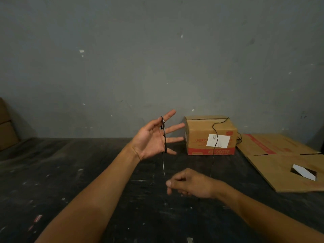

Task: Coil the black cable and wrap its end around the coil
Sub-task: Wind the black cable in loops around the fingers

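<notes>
Two bare hands work one thin black cable (pixel 164 135) above a dark, paint-flecked tabletop (pixel 70 181). Left hand (pixel 154 137), palm up with fingers spread apart, carries a few turns looped across the fingers, long axis near vertical. Right hand (pixel 189 184), directly below and nearer the camera, has fingers drawn together, apparently pinching the strand hanging from the loops. Slack trails over a brown cardboard box (pixel 211 135) near the tabletop's far edge. Open room lies between both hands for further winding.
</notes>
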`<state>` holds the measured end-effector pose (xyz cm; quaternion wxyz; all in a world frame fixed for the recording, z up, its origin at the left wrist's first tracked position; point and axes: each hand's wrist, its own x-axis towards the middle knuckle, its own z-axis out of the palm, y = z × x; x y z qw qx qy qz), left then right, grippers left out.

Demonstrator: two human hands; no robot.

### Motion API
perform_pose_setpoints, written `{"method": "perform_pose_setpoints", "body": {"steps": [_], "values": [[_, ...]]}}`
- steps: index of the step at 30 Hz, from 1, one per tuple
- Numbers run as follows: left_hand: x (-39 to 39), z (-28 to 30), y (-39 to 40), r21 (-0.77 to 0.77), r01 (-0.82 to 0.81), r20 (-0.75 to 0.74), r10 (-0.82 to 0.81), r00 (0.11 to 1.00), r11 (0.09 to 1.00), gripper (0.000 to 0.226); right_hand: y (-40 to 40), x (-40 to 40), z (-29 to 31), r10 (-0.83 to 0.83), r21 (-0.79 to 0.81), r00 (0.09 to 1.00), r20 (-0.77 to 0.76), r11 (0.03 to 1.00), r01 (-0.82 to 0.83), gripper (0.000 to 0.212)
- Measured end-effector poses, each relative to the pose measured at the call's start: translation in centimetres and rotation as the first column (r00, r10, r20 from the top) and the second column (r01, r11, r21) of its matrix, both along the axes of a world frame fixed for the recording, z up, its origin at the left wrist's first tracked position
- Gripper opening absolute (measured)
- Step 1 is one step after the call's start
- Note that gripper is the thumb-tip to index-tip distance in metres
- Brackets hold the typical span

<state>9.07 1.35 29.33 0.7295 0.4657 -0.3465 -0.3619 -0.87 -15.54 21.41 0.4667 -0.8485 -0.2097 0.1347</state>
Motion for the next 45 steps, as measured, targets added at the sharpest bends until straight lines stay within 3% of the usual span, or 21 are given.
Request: {"method": "perform_pose_setpoints", "body": {"steps": [7,11,18,23,27,31,38,41,45], "values": [[1.3,-3.0,1.6,0.218,-0.076,0.036,0.070,0.997,0.973,0.049,-1.6,-0.5,5.7,0.069,-0.286,0.985,0.155,0.958,-0.022,0.028],[0.6,-4.5,1.6,0.284,-0.002,-0.028,0.010,1.000,0.959,0.049,-3.2,-0.2,10.6,0.053,-0.390,0.929,0.366,0.915,0.102,0.020],[-2.5,-4.8,-0.1,0.376,0.169,-0.037,-0.168,0.985,0.911,0.047,-4.9,1.1,15.9,0.011,-0.415,0.819,0.573,0.866,0.279,0.013],[-3.7,-3.3,-0.6,0.285,0.253,-0.075,-0.242,0.967,0.925,0.051,-5.6,2.0,16.2,-0.028,-0.335,0.784,0.620,0.895,0.296,0.015],[-4.3,-2.6,-0.3,0.186,0.336,-0.082,-0.326,0.942,0.924,0.053,-6.6,2.8,15.1,-0.094,-0.223,0.794,0.600,0.934,0.279,0.005],[-4.7,-1.4,-0.5,0.115,0.388,-0.026,-0.388,0.921,0.914,0.052,-7.1,3.4,12.2,-0.206,-0.061,0.828,0.522,0.959,0.277,0.010],[-4.0,1.0,-0.7,-0.040,0.318,0.017,-0.318,0.948,0.947,0.051,-5.5,3.6,0.9,-0.365,0.100,0.884,0.291,0.931,0.351,0.023],[-3.1,1.3,-0.5,-0.054,0.256,0.012,-0.256,0.967,0.965,0.050,-2.8,2.2,-2.5,-0.306,0.099,0.917,0.256,0.952,0.290,0.027],[-2.1,0.9,-0.1,-0.047,0.139,-0.017,-0.140,0.990,0.989,0.050,0.1,0.3,-2.8,-0.176,0.098,0.938,0.298,0.983,0.154,0.038]]}}
